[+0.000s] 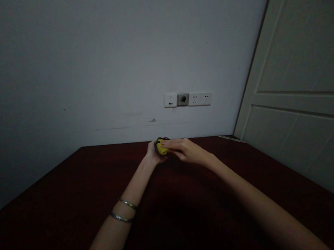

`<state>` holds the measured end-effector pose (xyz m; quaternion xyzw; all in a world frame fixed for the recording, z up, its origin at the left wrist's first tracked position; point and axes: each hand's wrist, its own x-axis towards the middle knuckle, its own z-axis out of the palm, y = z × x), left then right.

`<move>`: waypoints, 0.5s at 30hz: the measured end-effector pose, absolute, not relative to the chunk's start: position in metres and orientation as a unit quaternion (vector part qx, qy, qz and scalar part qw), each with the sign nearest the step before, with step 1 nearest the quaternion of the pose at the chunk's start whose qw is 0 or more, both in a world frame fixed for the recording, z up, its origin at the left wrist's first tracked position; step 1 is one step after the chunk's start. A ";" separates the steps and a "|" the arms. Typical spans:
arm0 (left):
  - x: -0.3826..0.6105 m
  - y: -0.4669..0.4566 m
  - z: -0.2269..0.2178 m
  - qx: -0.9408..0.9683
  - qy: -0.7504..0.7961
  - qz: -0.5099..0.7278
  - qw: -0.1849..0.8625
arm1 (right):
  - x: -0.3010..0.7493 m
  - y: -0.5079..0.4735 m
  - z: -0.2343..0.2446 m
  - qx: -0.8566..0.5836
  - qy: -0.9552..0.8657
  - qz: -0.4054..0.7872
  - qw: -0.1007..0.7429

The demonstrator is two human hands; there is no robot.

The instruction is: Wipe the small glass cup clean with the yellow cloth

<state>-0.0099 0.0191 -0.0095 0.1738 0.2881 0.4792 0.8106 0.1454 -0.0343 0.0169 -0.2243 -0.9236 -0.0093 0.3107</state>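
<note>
Out over the far part of the dark red table, my left hand is closed around a small yellow thing with a dark brown rim. Its kind is too small and dim to make out. My right hand comes in from the right, its fingers pressed together against the yellow face. The thumb is bent in below them. Most of my left fingers are hidden behind the thing. Two silvery bangles circle my left forearm.
A pale wall rises behind the table's far edge, with a row of sockets and a grey switch plate. A white panelled door stands along the right side. A thin pale strip lies at the far right corner.
</note>
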 end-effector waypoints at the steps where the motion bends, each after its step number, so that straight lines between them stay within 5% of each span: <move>1: -0.010 0.019 -0.009 0.183 0.295 0.471 0.811 | 0.150 -0.036 0.019 -0.223 -0.928 -0.020 0.299; 8: -0.012 0.018 -0.005 0.237 0.342 0.413 0.810 | 0.182 -0.042 0.024 -0.256 -0.927 -0.028 0.272; 15: -0.009 0.016 -0.012 0.311 0.292 0.310 0.850 | 0.184 -0.026 0.036 -0.283 -0.888 -0.023 0.363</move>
